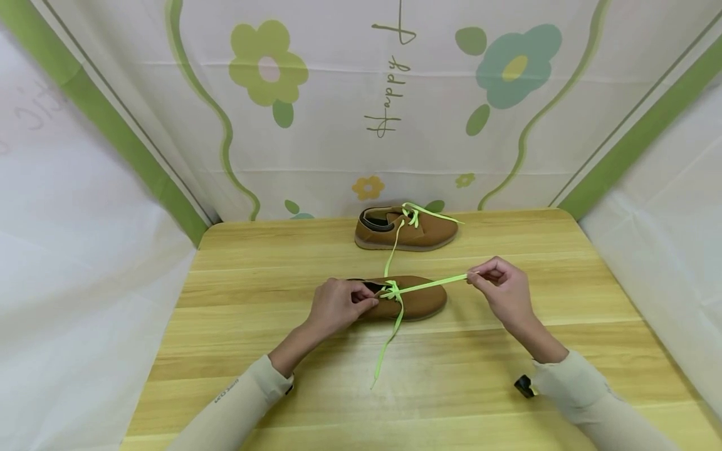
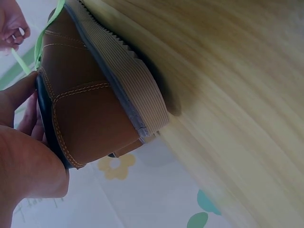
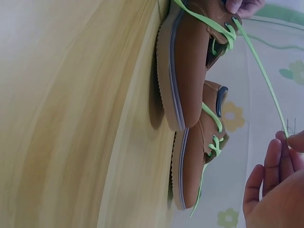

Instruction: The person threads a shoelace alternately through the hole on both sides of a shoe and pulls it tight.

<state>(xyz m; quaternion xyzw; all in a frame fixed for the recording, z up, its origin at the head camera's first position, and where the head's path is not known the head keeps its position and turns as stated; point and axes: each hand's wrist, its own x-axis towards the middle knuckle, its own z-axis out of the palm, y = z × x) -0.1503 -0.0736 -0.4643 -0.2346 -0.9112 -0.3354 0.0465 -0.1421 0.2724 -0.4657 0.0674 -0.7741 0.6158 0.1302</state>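
Observation:
A brown leather shoe (image 1: 427,302) with bright green laces sits on the table, toe to the right. At its opening my left hand (image 1: 336,305) pinches the edge near the eyelets; in the left wrist view the thumb lies outside the collar of the shoe (image 2: 90,123) and other fingers reach inside. Between thumb and fingertips, my right hand (image 1: 506,293) holds one end of the green shoelace (image 1: 431,285), drawn straight out over the toe. The right wrist view shows this lace (image 3: 261,66) taut from an upper eyelet. Its other end hangs loosely over the near side.
A matching brown shoe (image 1: 442,233) with loose green laces stands behind, by the back edge of the wooden table (image 1: 254,369). A printed cloth wall (image 1: 333,138) rises behind it, with white cloth panels at both sides.

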